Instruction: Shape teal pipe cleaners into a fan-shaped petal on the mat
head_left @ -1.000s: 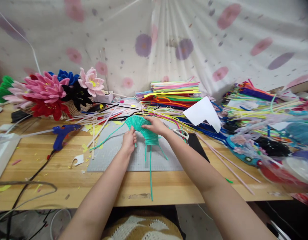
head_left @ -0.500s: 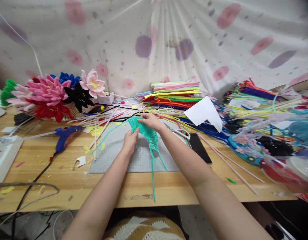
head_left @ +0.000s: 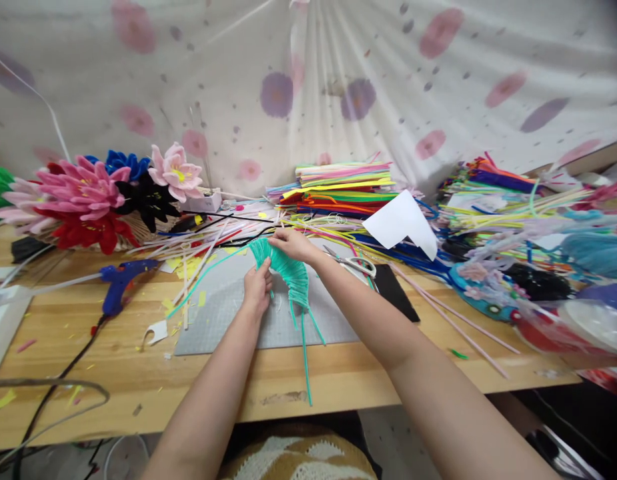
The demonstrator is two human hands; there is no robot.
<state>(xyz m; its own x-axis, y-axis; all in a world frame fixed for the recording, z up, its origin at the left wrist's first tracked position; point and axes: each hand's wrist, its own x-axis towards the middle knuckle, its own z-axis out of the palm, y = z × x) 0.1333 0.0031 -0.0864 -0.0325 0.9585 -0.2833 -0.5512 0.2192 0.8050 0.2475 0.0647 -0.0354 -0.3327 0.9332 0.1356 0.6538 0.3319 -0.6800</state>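
Observation:
Both my hands hold a curved, ribbed piece of turquoise pipe cleaners (head_left: 291,275) above a grey cutting mat (head_left: 213,333). With thumb and fingers closed, my left hand (head_left: 257,288) pinches its left lower edge. My right hand (head_left: 292,244) grips its upper edge, fingertips bent over the rows. One loose turquoise strand runs out to the left, and several ends hang from the lower right of the piece. Part of the piece is hidden behind my fingers.
A blue glue gun (head_left: 121,283) lies at left, near potted fuzzy flowers (head_left: 83,193). Scissors (head_left: 361,263) and a black slab (head_left: 395,293) lie right of the mat. Bundles of pipe cleaners (head_left: 343,190) and a white paper piece (head_left: 403,223) sit behind. Yellow scraps litter the left side.
The view has shifted slightly, so most things appear a little further left. The turquoise piece stays in both hands, its hanging ends swung slightly left.

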